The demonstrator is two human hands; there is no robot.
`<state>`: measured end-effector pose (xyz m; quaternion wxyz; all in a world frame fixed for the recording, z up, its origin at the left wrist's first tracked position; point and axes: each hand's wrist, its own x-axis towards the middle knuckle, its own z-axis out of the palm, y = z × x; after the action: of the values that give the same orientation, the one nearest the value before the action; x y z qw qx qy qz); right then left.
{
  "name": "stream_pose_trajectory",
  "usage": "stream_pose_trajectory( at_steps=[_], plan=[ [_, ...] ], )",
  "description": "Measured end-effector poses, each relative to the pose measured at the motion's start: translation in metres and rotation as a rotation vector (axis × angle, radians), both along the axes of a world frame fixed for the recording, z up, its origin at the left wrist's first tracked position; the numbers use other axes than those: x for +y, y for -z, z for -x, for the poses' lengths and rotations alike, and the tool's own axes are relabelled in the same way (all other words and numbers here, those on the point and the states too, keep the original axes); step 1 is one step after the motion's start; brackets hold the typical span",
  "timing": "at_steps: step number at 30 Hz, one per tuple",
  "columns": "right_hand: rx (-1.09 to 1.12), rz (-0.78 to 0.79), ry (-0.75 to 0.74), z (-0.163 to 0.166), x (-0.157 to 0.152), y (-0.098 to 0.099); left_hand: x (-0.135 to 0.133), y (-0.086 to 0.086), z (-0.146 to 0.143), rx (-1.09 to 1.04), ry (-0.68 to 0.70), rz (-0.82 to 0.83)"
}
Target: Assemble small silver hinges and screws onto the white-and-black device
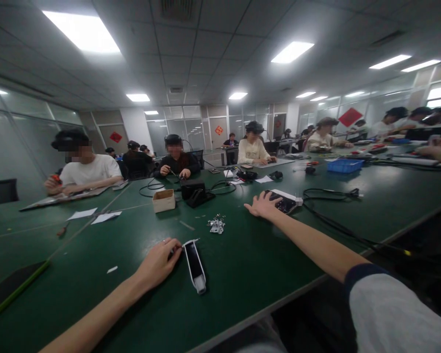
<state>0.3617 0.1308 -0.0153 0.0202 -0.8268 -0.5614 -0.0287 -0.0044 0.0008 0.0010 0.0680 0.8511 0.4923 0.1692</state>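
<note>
On the green table, my left hand (161,261) rests with its fingers curled and the tips close together. They lie right beside the upper end of a long white casing (202,282) with a dark hollow inside. What the fingertips pinch, if anything, is hidden. My right hand (263,203) reaches forward, fingers spread over a flat dark device with a pale edge (288,202). Between the hands, farther off than the casing, sits a small heap of shiny metal parts (216,224).
Farther back are a small cardboard box (163,201), a black stand-like device (194,192) and a blue tray (344,165). Black cables (329,220) trail along the right. A green-edged dark mat (14,289) lies at left. Several people work across the table.
</note>
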Motion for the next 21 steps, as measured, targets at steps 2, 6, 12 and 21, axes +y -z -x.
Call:
stream_pose_trajectory(
  at_steps=[2,6,12,21],
  plan=[
    [0.006,0.004,0.025,-0.002,0.002,0.001,0.000,0.001,0.001,0.005,0.004,0.002],
    [0.021,0.003,0.037,-0.005,0.005,0.002,0.001,0.003,0.003,0.005,0.006,0.010],
    [0.033,0.008,0.017,-0.008,0.005,0.002,0.002,0.003,0.002,0.007,0.019,-0.027],
    [-0.004,-0.050,-0.089,0.008,-0.010,-0.004,0.003,0.004,0.001,0.013,0.011,-0.044]
  ],
)
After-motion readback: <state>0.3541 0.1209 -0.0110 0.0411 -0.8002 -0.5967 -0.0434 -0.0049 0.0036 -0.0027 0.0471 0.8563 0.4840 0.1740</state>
